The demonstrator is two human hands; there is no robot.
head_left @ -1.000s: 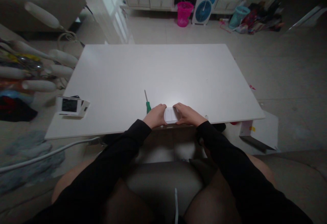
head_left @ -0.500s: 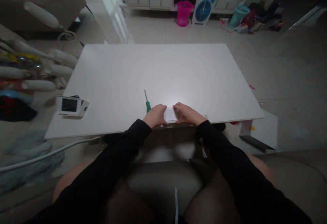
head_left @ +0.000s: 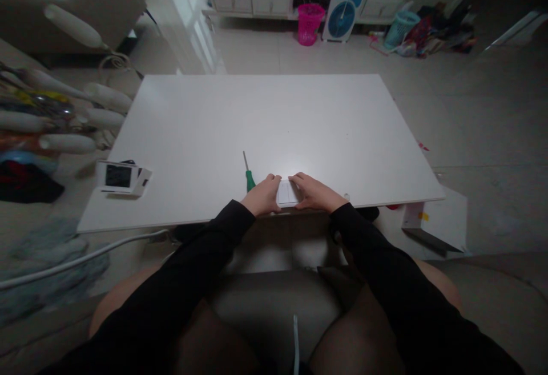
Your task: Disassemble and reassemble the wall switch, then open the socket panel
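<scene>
A small flat white rectangular piece (head_left: 287,193) with thin lines on its face lies at the near edge of the white table (head_left: 274,118). My left hand (head_left: 264,194) grips its left side, thumb near and fingertips at the far corner. On the opposite side my right hand (head_left: 315,192) holds it in the same way. Just left of my left hand rests a screwdriver (head_left: 249,178) with a green handle, its shaft pointing away from me. A tiny pale round object (head_left: 346,197) sits beside my right wrist.
An open white box (head_left: 122,178) with a dark panel stands at the table's left end. Beyond the table are a pink basket (head_left: 309,24), a blue fan (head_left: 341,16) and a teal basket (head_left: 401,29). A white panel piece (head_left: 444,218) lies off the right edge.
Both hands keep their hold on the white piece, almost without moving. The whole view has shifted very slightly; the screwdriver and box lie as before.
</scene>
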